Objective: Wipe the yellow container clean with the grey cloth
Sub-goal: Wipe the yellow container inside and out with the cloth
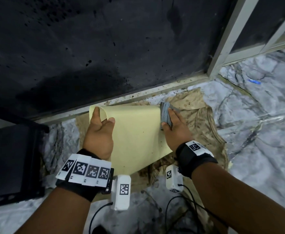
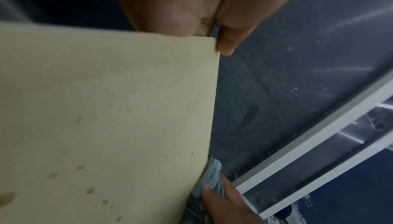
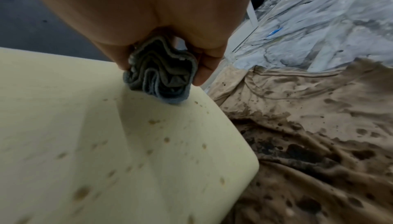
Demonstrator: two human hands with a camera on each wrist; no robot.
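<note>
The pale yellow container [image 1: 135, 132] stands tilted over a stained tan cloth, its broad flat side up, speckled with small brown spots [image 3: 153, 121]. My left hand [image 1: 101, 127] grips its far left rim, fingers over the edge and thumb on the outer face; the left wrist view shows the thumb [image 2: 227, 46] at the container's corner [image 2: 127, 110]. My right hand [image 1: 170, 122] holds the bunched grey cloth [image 1: 165, 114] against the container's right edge. In the right wrist view the folded grey cloth [image 3: 161, 78] is pinched between thumb and fingers and touches the yellow surface [image 3: 106, 143].
A dirty tan rag [image 1: 195, 122] lies spread under the container on a marbled grey floor [image 1: 256, 149]. A dark spattered wall [image 1: 104, 48] rises just behind, with a pale metal frame [image 1: 226, 39] at right. A black crate [image 1: 11, 159] stands at left. Cables [image 1: 180, 208] trail near my wrists.
</note>
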